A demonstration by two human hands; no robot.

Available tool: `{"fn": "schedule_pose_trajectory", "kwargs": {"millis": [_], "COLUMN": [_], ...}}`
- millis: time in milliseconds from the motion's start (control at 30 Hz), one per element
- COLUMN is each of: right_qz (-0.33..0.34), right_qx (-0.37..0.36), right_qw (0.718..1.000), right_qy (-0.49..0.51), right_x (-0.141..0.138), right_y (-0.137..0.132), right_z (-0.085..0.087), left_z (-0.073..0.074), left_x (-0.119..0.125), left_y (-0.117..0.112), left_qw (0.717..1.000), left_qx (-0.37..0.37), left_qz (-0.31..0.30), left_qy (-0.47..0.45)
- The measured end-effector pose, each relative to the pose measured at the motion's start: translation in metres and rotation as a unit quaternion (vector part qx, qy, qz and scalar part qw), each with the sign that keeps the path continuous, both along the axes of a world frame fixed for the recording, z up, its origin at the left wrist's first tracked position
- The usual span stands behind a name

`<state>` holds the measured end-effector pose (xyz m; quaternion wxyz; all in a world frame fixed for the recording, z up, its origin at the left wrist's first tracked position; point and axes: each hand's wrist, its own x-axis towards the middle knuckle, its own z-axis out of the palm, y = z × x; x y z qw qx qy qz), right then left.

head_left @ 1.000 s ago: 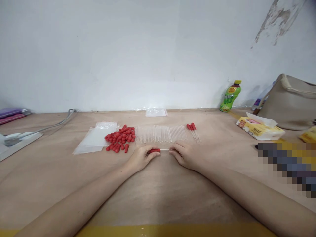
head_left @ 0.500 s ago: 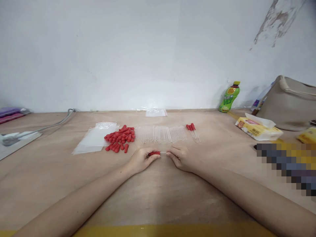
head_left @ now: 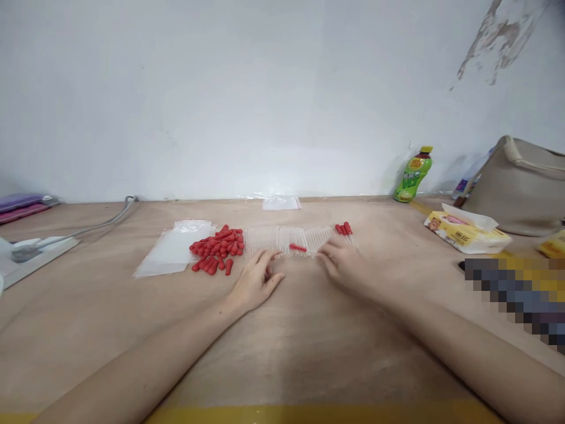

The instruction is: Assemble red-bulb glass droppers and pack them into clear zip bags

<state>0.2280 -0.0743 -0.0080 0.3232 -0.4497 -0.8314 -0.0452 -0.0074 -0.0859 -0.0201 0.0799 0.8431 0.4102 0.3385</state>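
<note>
My right hand (head_left: 338, 259), slightly blurred, pinches the glass end of a dropper whose red rubber bulb (head_left: 298, 248) points left, over the near ends of the glass tubes. My left hand (head_left: 258, 278) is open and holds nothing, thumb and fingers apart, close to the table. Clear glass tubes (head_left: 265, 239) lie in a row beyond both hands. Left of that row is a pile of red rubber bulbs (head_left: 220, 242). At its right end lie a few droppers with red bulbs (head_left: 343, 228), their glass partly hidden by my right hand.
Clear plastic bags (head_left: 165, 253) lie left of the bulbs, and another bag (head_left: 281, 203) is by the wall. A power strip (head_left: 44, 254) with a cable is at left. On the right stand a green drink bottle (head_left: 414, 175), a tissue pack (head_left: 468, 231) and a beige bag (head_left: 507, 188).
My left hand has let go of the dropper's bulb and opened. My right hand has moved away to the upper right, carrying the dropper toward the tube row.
</note>
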Motion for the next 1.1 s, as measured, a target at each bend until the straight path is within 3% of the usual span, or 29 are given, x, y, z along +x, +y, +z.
{"fn": "schedule_pose_trajectory", "kwargs": {"millis": [100, 200, 333, 567, 900, 1100], "right_qz": [-0.131, -0.244, -0.319, -0.328, -0.338, -0.303], "right_qx": [-0.066, -0.14, -0.195, -0.216, -0.22, -0.204], "right_qw": [0.986, 0.957, 0.926, 0.919, 0.914, 0.931], "right_qy": [0.079, 0.071, 0.051, 0.042, 0.038, 0.021], "right_x": [0.026, 0.048, 0.056, 0.05, 0.055, 0.042], "right_y": [0.026, 0.049, 0.059, 0.055, 0.057, 0.057], "right_z": [0.011, 0.018, 0.014, 0.0, 0.0, 0.001], "left_z": [-0.001, -0.003, -0.003, -0.003, -0.005, -0.003], "left_x": [-0.001, 0.0, -0.001, -0.001, -0.001, -0.001], "left_y": [0.002, 0.003, 0.004, 0.004, 0.005, 0.004], "left_qw": [1.0, 0.999, 0.998, 0.998, 0.998, 0.998], "left_qx": [-0.015, -0.022, -0.028, -0.031, -0.034, -0.032], "left_qz": [-0.015, -0.029, -0.026, -0.03, -0.028, -0.029], "left_qy": [0.023, 0.039, 0.046, 0.046, 0.051, 0.048]}}
